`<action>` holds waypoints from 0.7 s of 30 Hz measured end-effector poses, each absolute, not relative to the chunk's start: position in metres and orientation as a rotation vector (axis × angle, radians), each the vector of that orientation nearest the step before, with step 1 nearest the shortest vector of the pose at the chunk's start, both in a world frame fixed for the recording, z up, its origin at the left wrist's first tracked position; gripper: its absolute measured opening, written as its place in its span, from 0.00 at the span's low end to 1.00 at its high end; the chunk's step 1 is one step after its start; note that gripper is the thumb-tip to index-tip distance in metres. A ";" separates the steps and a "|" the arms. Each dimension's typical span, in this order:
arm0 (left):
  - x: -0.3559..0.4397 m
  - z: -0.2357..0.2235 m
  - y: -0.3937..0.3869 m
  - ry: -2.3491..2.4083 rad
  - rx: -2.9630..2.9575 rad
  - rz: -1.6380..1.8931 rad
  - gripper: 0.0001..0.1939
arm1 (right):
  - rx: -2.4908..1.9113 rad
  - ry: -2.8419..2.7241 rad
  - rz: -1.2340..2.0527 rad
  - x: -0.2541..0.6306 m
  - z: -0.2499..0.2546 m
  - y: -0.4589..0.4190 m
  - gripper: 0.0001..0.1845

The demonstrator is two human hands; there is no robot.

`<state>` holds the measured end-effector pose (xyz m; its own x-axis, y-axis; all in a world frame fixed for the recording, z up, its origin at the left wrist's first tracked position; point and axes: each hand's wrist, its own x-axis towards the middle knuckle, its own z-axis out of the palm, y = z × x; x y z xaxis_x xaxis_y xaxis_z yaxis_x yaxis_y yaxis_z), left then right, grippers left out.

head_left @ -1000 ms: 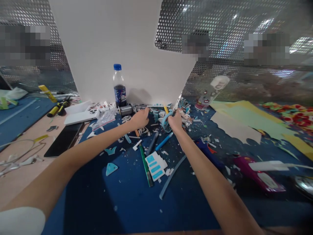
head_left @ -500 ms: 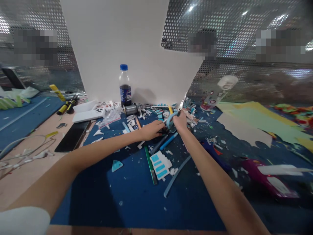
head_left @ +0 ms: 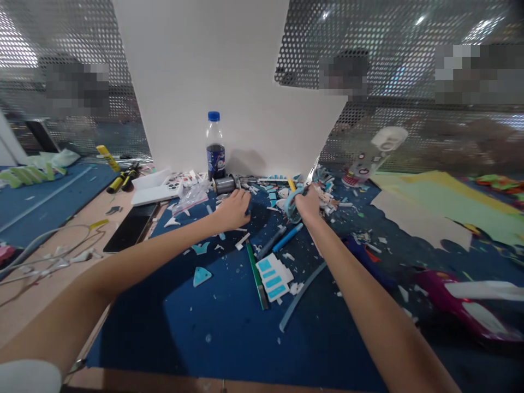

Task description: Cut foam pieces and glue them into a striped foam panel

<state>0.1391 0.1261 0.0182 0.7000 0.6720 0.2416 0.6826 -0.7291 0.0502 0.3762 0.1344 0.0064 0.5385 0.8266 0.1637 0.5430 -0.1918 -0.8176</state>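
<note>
My right hand (head_left: 309, 203) is closed on a pair of scissors, whose light blue handle (head_left: 292, 205) shows beside the fingers and whose metal blade (head_left: 314, 168) points up and away. Around it lie heaps of white and blue foam scraps (head_left: 327, 199). Over scraps to the left, my left hand (head_left: 234, 209) has its fingers curled together; whatever is under or in them is hidden. A grey spool (head_left: 224, 185) lies just behind that hand. Between the arms are a dark marker (head_left: 271, 242), a blue marker (head_left: 287, 237), a green strip (head_left: 256, 275) and a white piece with blue bars (head_left: 273, 277).
A soda bottle (head_left: 215, 147) stands before a tall white board (head_left: 229, 65). At left lie a white phone (head_left: 158, 192), a black phone (head_left: 130, 228) and cables. To the right are coloured sheets (head_left: 429, 204), a clear cup (head_left: 364, 161) and a magenta glue gun (head_left: 462, 305).
My left hand has moved left, away from the scissors, and uncovered scraps in the middle. My right hand stays on the scissors. The whole view has shifted slightly.
</note>
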 end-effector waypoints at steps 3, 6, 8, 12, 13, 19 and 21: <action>0.152 0.015 0.122 -1.056 -2.881 -0.300 0.18 | -1.869 -1.115 0.383 0.377 0.007 0.134 0.18; 0.147 0.011 0.112 -0.990 -2.875 -0.242 0.15 | -1.850 -1.110 0.381 0.378 0.005 0.135 0.17; 0.137 0.012 0.105 -0.974 -2.852 -0.216 0.12 | -1.833 -1.107 0.383 0.379 0.004 0.135 0.17; 0.124 0.019 0.109 -1.071 -2.749 -0.213 0.12 | -1.831 -1.099 0.391 0.379 0.004 0.136 0.17; 0.126 0.021 0.114 -1.106 -2.718 -0.224 0.13 | -1.836 -1.097 0.392 0.379 0.005 0.135 0.17; 0.162 0.025 0.154 -1.267 -2.595 -0.238 0.17 | -1.826 -1.088 0.363 0.377 0.013 0.133 0.17; 0.172 0.023 0.159 -1.308 -2.579 -0.227 0.17 | -1.819 -1.080 0.355 0.376 0.018 0.132 0.17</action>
<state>0.1716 0.1592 0.0234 0.5870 0.7717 0.2445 0.8090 -0.5703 -0.1422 0.3759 0.1322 0.0177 0.5666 0.7978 0.2061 0.5200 -0.1522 -0.8405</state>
